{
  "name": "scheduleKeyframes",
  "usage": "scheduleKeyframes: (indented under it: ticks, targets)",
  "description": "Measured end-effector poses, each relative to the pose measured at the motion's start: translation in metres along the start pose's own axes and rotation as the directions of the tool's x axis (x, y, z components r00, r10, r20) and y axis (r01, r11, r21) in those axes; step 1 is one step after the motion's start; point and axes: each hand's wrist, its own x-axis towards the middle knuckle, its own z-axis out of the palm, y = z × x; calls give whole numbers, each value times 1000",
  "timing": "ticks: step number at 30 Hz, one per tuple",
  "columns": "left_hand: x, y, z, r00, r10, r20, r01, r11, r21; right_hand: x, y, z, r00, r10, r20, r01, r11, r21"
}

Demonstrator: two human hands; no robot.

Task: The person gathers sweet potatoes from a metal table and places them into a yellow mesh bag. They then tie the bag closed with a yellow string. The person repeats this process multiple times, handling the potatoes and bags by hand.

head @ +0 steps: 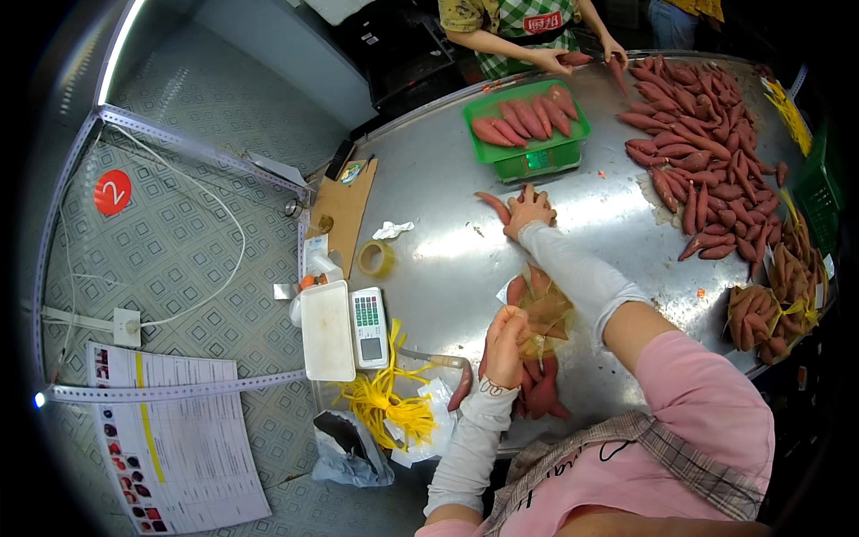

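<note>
My left hand [507, 346] has its fingers pinched on the edge of a yellow mesh bag [549, 312] with several sweet potatoes inside. A second group of sweet potatoes [542, 393] lies just below it, partly hidden by my left hand. Farther out, my right hand [530, 211] is curled from above over red-skinned sweet potato that shows between its fingers. One slender sweet potato [493, 205] sticks out to the left of that hand. Beyond it stands a green weighing scale [537, 160] whose green tray [478, 149] holds a row of sweet potatoes [527, 119].
A large heap of sweet potatoes [711, 148] covers the right of the metal table [436, 302]. Filled mesh bags [751, 315] sit at the near right. At left are a tape roll [376, 259], a white scale [329, 332] and yellow ties [389, 409]. A co-worker's hands [553, 60] hold sweet potatoes.
</note>
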Motion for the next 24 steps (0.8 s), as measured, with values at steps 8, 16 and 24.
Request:
scheduleKeyframes:
  ticks: [8, 16, 24]
  targets:
    - [2, 8, -5, 872, 421, 249, -335, 144, 931, -50, 124, -12, 933, -359, -18, 353, 926, -131]
    - [21, 16, 16, 964, 267, 14, -235, 822, 519, -191, 206, -93, 588, -806, 72, -184, -47, 982]
    - [0, 8, 48, 954, 300, -13, -256, 835, 487, -244, 211, -67, -7, -782, 623, -717, 438, 542]
